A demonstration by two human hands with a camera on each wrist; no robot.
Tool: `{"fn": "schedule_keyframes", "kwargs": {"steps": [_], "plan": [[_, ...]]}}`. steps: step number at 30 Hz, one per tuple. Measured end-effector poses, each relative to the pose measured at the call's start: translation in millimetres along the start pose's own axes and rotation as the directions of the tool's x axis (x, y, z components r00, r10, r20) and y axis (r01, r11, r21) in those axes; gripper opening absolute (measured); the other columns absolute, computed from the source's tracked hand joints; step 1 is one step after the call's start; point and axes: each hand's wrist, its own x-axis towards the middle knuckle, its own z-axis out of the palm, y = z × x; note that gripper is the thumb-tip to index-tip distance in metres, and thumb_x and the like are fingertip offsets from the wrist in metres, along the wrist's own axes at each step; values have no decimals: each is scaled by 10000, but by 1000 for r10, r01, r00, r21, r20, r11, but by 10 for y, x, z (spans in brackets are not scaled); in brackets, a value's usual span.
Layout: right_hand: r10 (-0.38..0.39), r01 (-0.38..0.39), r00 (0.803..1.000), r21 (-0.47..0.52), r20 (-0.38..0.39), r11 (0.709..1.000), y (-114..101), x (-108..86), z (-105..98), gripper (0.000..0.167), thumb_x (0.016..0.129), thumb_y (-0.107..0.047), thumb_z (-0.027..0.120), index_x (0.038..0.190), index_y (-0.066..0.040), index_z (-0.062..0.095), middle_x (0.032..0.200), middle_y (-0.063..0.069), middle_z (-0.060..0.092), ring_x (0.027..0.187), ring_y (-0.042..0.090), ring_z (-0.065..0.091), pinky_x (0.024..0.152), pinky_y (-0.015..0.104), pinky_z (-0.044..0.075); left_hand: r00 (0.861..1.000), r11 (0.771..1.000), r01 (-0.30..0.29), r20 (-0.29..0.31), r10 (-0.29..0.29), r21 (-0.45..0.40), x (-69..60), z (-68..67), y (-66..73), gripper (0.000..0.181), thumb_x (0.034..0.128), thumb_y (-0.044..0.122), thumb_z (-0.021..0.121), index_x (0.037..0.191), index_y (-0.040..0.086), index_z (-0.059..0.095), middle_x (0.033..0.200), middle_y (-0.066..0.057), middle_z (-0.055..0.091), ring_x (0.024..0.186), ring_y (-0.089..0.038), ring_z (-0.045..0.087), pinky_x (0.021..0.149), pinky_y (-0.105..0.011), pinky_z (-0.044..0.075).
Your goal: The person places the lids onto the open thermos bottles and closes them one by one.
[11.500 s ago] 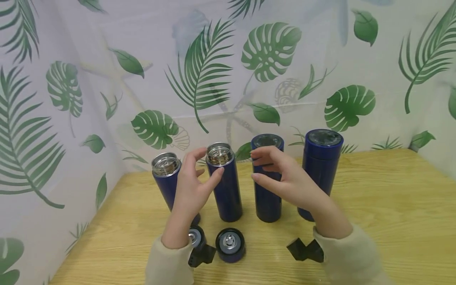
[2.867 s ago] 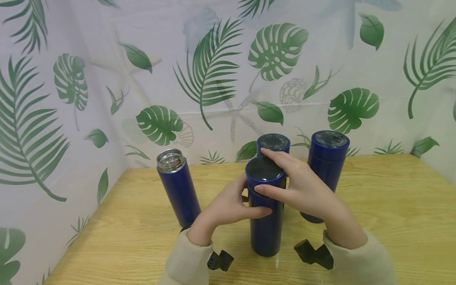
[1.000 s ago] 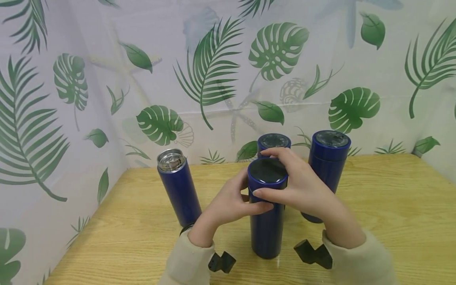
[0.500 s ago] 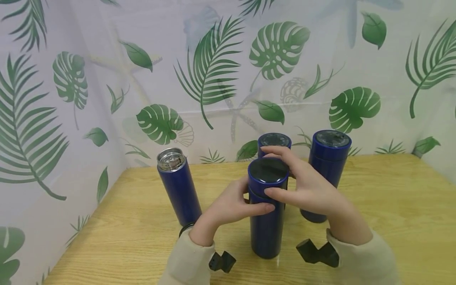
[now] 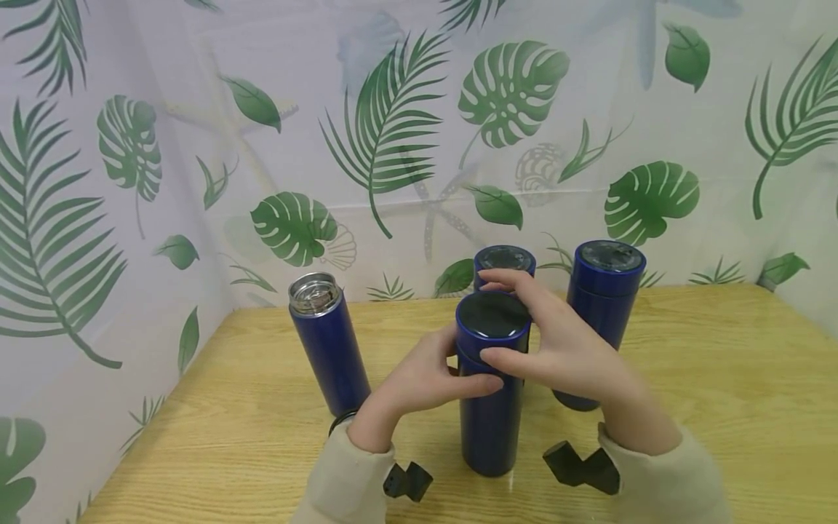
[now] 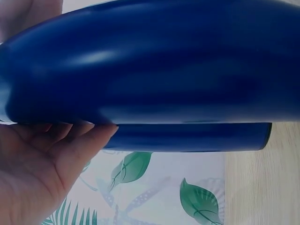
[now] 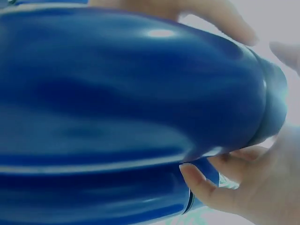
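Note:
A blue thermos (image 5: 491, 429) stands upright on the table, with its dark-topped lid (image 5: 492, 315) sitting on it. My left hand (image 5: 419, 371) grips its body just below the lid, the thumb across the front. My right hand (image 5: 563, 342) curls around the lid, the thumb at its front edge and the fingers reaching behind. In the left wrist view the thermos body (image 6: 164, 65) fills the upper part, with left fingers (image 6: 84, 145) against its underside. The right wrist view has right fingers (image 7: 234, 173) near the lid end; their contact is partly hidden.
An uncapped thermos (image 5: 330, 356) with a steel mouth stands to the left. Behind my left wrist a dark round edge (image 5: 342, 420) barely shows. Two capped thermoses, one behind (image 5: 504, 258) and one to the right (image 5: 602, 298), stand on the wooden table (image 5: 216, 437) before a leaf-print cloth.
Earlier, both hands hovered near separate thermoses and two lids lay in front. Now one thermos stands nearer with a lid on. Over the last second my right hand has shifted slightly around the lid.

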Motion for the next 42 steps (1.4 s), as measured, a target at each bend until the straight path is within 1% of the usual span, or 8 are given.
{"fn": "schedule_keyframes", "kwargs": {"steps": [5,11,15,24,28,34,37,42], "plan": [[-57,54,998,86,31,995,10,-7,-30,647,773,-43,658,1321,-56,314,1230,133,460,1068,220,486,876,465,358,1000,999,5,7,-5,-34,-2,-6,-5,502,805,115,642,1265,100,440,1131,-40,533,988,-123,527,747,-292,481],[49,-52,997,-54,-60,997,-17,9,25,703,699,-209,758,1278,-78,381,1087,105,483,965,215,487,804,426,392,1000,1000,16,-3,-16,-13,0,-2,5,478,803,123,648,1244,113,466,1123,-8,538,985,-109,525,746,-289,479],[45,-52,997,-96,-70,994,-6,15,41,702,687,-231,766,1268,-96,396,1073,95,466,961,211,455,774,407,396,1000,1000,15,-2,-15,-9,-3,2,9,482,803,122,650,1247,122,463,1132,3,534,998,-102,520,752,-292,477],[-88,85,996,88,33,992,39,3,-13,648,761,-39,658,1317,-91,331,1242,97,463,1056,199,489,887,492,328,1000,999,16,10,-16,-40,-13,5,23,512,805,122,649,1271,145,439,1141,-8,529,1007,-111,517,758,-299,476],[-43,42,999,68,10,997,22,4,7,659,746,-78,698,1304,-98,348,1180,94,492,993,190,514,857,468,358,1000,1000,13,5,-13,-20,-9,7,27,495,804,119,649,1258,134,452,1125,0,534,985,-106,523,751,-304,477],[42,-46,998,-66,-53,997,5,16,57,675,700,-203,759,1262,-116,396,1075,85,454,911,190,481,745,389,420,1000,1000,5,16,-5,-27,-11,6,29,489,810,119,644,1258,134,449,1136,-4,529,993,-104,521,754,-312,477],[13,-14,1000,-55,-24,998,11,9,37,651,732,-177,727,1278,-103,379,1115,85,468,953,196,477,783,416,405,1000,1000,7,15,-7,-21,-12,5,28,490,811,135,645,1259,139,448,1133,0,530,991,-102,520,755,-308,476],[-49,47,998,50,49,998,34,-10,-1,641,775,-79,653,1322,-87,317,1229,94,459,1050,211,481,868,479,351,1000,1000,24,3,-24,-17,-11,11,30,487,804,138,652,1249,138,456,1113,6,538,983,-101,521,751,-303,477]]}}
